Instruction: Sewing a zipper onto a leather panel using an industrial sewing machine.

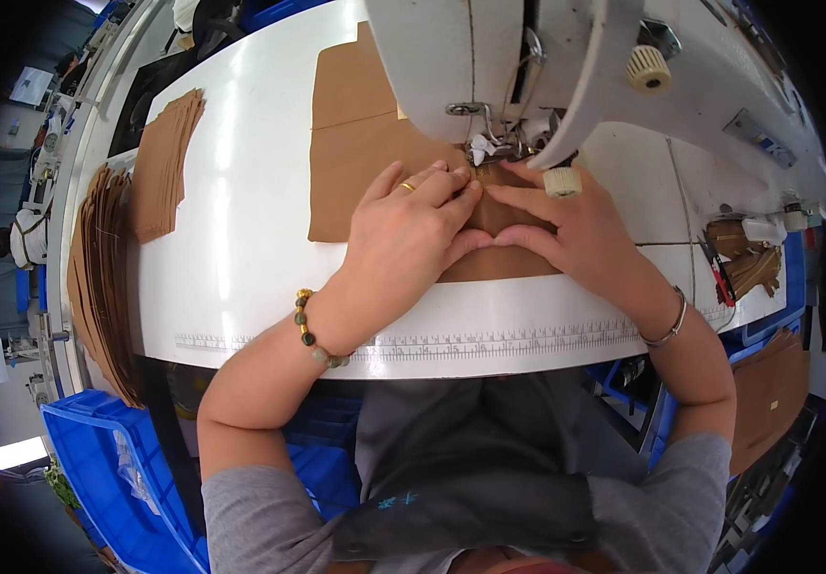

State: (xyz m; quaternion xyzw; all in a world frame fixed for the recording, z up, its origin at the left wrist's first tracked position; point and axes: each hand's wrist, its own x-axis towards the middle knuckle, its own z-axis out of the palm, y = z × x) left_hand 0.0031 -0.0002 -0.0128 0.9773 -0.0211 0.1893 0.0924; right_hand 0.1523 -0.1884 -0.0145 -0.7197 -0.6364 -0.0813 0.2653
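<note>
A brown fabric piece (351, 177) lies on the white sewing table, partly under the presser foot (489, 151) of a white sewing machine (451, 67). My left hand (401, 228), with a ring on one finger, is closed on the cloth just left of the foot. From the right, my right hand (580, 222) grips the same fabric, its fingers reaching close to the needle area. Both thumbs nearly meet on the cloth, which rises in a small fold between the hands. The undersides of my fingers and the needle tip are hidden.
Stacks of brown fabric pieces (169, 167) stand at the left. A printed ruler (432, 346) runs along the table's front edge. Red-handled scissors (719, 275) lie at the right beside brown scraps (752, 273). A blue crate (111, 459) sits at lower left.
</note>
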